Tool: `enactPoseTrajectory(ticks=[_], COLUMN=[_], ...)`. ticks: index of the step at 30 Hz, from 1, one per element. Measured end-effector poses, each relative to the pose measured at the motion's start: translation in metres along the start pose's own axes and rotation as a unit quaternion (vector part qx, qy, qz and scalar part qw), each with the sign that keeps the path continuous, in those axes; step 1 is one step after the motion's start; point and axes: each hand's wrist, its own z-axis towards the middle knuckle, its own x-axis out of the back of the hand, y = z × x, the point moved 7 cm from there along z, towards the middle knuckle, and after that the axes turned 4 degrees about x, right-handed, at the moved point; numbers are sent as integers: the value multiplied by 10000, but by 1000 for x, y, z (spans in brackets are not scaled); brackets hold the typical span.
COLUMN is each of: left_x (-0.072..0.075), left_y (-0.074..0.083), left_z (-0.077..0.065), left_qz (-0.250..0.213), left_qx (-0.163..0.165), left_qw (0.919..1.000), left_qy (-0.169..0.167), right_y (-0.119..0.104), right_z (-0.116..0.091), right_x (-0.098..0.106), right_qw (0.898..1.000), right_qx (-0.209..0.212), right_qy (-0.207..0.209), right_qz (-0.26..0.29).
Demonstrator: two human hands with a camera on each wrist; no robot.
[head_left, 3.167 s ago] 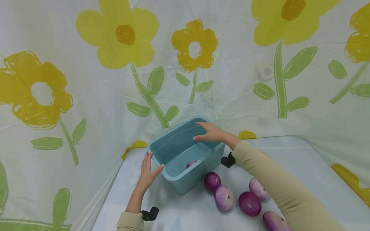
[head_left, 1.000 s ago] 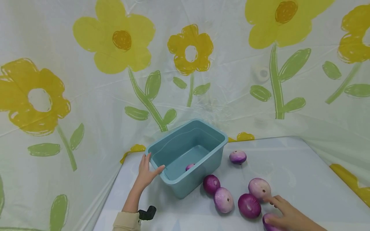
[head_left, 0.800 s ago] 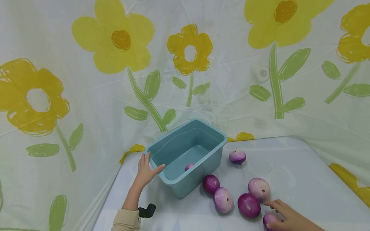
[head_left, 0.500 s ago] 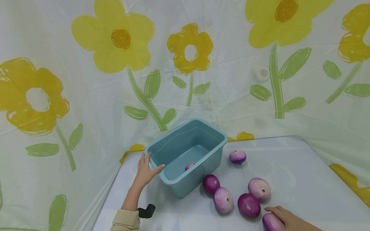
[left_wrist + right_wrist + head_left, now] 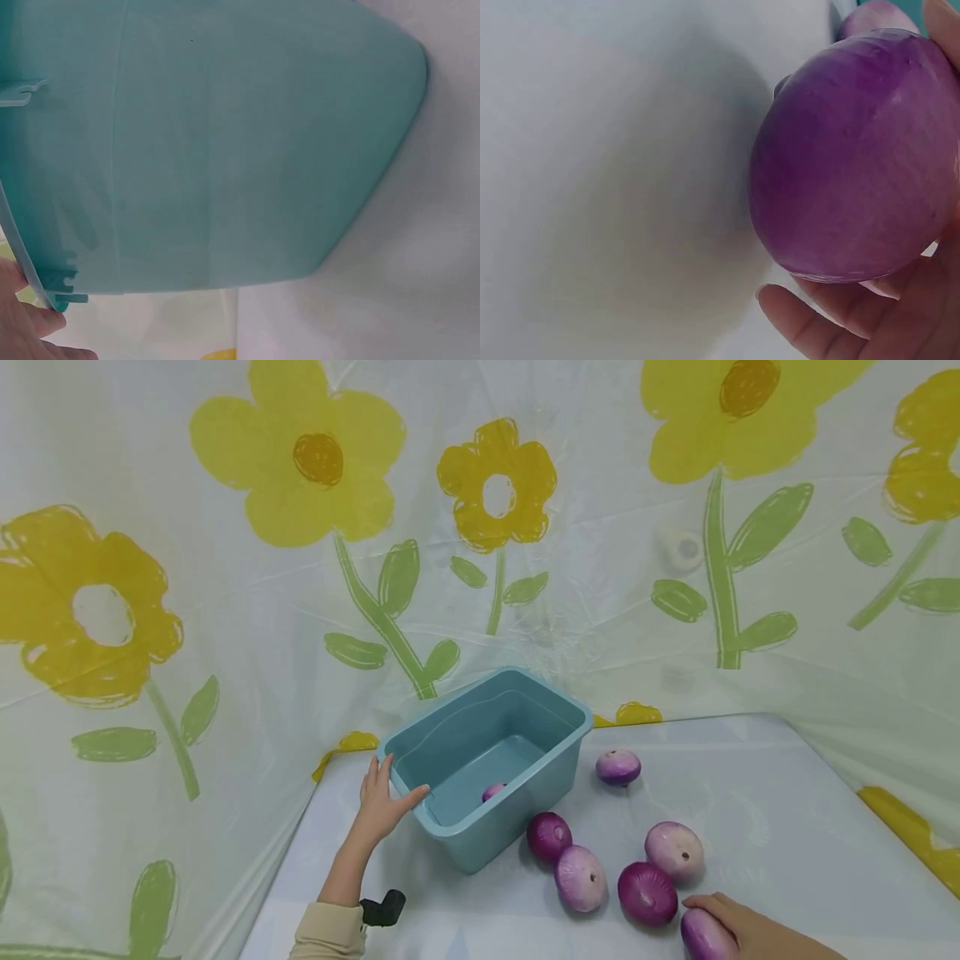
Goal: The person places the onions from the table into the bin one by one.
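In the head view my right hand (image 5: 750, 933) holds a purple-red onion (image 5: 705, 935) at the table's front right. The right wrist view shows the same onion (image 5: 847, 165) large and glossy, with curved fingers (image 5: 802, 319) along its underside. My left hand (image 5: 378, 810) grips the near left end of a blue-green plastic bin (image 5: 517, 814), thumb and fingers spread along the rim. Seen by the left wrist camera, fingertips (image 5: 45, 321) lie at the rim's corner beside the bin's outer wall (image 5: 247, 150). One onion (image 5: 492, 792) lies inside the bin, partly hidden by the front wall.
Two touching onions, one dark (image 5: 549, 837) and one pale (image 5: 581, 878), lie before the bin. Another pair, pale (image 5: 675, 852) and dark (image 5: 648, 893), sits left of my right hand. A single onion (image 5: 618, 767) lies right of the bin. A flowered curtain (image 5: 600, 610) hangs behind.
My right hand has come from over the bin to the front right onion, and its fingers have closed round it. My left hand has stayed at the bin's rim.
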Motion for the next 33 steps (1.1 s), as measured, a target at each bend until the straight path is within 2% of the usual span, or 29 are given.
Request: enactPoseTrajectory(ticks=[3,5,7,10,16,33], left_x=[0,0,0,0,0,-1], left_y=[0,0,0,0,0,0], left_z=[0,-1,-1,-1,-1,-1], left_qz=[-2,-14,-29,-55,-84,-139], left_qx=[-7,-25,-33,-26,5,29], left_qw=[10000,10000,10000,10000,9999,9999], left_qy=[18,38,46,62,58,59], right_y=[-5,-12,-19,-27,-44,-87], right_z=[1,3,6,9,11,31], right_x=[8,18,29,44,71,124], right_qw=[9974,9937,9884,9799,9768,9802], right_qx=[100,703,1339,1959,2108,1926], right_qy=[-101,-57,26,245,351,314], right_qz=[700,865,711,291,141,-329])
